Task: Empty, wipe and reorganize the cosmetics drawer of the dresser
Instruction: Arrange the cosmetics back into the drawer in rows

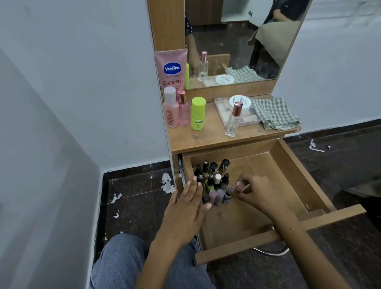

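Head view looks down over a grey-trousered knee [119, 263] to the pulled-out wooden drawer [293, 170]. Nearest, the left hand [186, 212] lies flat with straight fingers over the drawer's left wall, holding nothing, its fingertips just touching the cluster of nail polish bottles [215, 180]. To the right of that cluster, the right hand [255, 193] pinches a small pinkish bottle [240, 185] between thumb and fingers (its cap is hidden by the fingers), held just beside the others and low over the drawer floor. The bottles stand packed in the drawer's back-left corner; the floor beyond the grip, toward the right wall, is bare wood.

Farther off, above the held bottle, the dresser top [207, 138] carries a clear perfume bottle [234, 120], a lime green bottle [198, 113], two pink bottles [176, 108], a Vaseline tube [172, 69], a white jar [240, 102] on a clear case and a checked cloth [274, 113]. Behind them stands the mirror [244, 37].
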Demonstrator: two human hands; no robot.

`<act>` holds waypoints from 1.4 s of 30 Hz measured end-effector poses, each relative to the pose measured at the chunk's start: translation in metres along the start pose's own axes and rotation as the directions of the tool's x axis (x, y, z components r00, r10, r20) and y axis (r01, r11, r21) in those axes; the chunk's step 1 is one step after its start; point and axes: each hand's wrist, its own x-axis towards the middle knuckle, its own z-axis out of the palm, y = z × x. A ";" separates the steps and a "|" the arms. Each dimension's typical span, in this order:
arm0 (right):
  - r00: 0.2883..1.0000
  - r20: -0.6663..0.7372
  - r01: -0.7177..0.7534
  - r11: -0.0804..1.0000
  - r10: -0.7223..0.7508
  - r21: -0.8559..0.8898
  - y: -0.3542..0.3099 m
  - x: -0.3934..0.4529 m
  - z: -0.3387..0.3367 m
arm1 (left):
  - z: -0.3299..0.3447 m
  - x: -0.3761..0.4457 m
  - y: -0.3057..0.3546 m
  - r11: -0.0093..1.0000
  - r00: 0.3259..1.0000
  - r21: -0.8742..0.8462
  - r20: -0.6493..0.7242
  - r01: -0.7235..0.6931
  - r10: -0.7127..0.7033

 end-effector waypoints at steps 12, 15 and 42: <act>0.999 0.037 0.014 1.000 -0.015 0.005 0.001 -0.001 0.004 | 0.001 0.000 0.000 1.000 1.000 -0.009 -0.009 0.007 -0.008; 0.998 0.059 -0.005 1.000 0.005 0.009 -0.001 -0.001 0.003 | -0.001 -0.001 0.001 1.000 1.000 -0.012 -0.010 0.008 -0.008; 0.953 -0.282 -0.072 0.988 0.108 0.136 -0.027 -0.004 -0.026 | -0.015 -0.008 -0.006 0.976 0.962 -0.214 -0.272 -0.034 -0.027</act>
